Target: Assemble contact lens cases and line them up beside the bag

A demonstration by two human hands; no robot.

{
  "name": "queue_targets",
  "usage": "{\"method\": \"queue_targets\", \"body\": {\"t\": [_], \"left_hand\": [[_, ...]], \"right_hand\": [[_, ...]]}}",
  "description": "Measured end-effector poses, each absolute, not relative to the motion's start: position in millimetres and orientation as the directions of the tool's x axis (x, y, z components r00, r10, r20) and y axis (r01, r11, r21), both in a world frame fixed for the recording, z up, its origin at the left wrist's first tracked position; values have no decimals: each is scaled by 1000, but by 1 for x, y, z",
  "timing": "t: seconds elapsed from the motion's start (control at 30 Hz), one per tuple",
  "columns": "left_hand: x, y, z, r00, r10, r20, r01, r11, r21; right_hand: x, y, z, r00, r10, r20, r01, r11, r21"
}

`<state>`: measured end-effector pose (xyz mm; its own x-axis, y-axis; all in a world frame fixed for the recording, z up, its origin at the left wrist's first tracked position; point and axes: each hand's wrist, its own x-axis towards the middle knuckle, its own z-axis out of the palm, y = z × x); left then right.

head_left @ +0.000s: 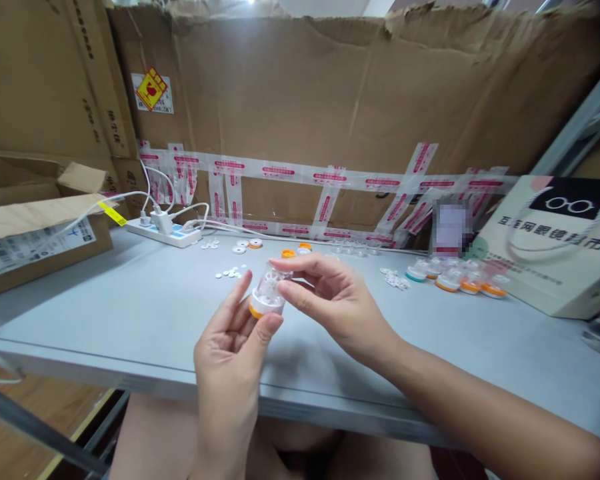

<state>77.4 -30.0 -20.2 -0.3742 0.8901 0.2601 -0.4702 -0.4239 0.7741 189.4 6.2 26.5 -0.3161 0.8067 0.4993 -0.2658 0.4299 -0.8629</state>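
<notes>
A small clear plastic container [269, 294] with a white and orange base is held above the grey table [130, 307]. My left hand [233, 347] grips its base between thumb and fingers. My right hand [325, 297] pinches the clear top of the same container from the right. Small white discs [231, 272] lie scattered on the table behind my hands. Loose orange and white caps [295, 251] sit further back.
A row of finished clear containers [455, 277] with orange and teal bases stands at the right, next to a printed paper bag [555, 247]. A white power strip [163, 230] with cables lies at the back left. Cardboard boxes [35, 227] and a taped cardboard wall [330, 120] surround the table.
</notes>
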Motion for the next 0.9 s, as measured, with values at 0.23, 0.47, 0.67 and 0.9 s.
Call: {"method": "queue_targets", "body": {"t": [0.23, 0.47, 0.67, 0.9], "left_hand": [[106, -27, -10, -353, 928, 117, -753, -356, 553], [112, -23, -13, -270, 958, 98, -787, -278, 551], [112, -23, -15, -273, 952, 140, -770, -303, 561], [111, -25, -16, -278, 948, 154, -744, -314, 590]], "right_hand": [[198, 10, 35, -238, 820, 521, -235, 472, -850], [208, 10, 36, -288, 774, 564, -190, 531, -826], [210, 8, 39, -328, 763, 557, -175, 530, -830], [208, 6, 36, -264, 783, 563, -200, 526, -826]]}}
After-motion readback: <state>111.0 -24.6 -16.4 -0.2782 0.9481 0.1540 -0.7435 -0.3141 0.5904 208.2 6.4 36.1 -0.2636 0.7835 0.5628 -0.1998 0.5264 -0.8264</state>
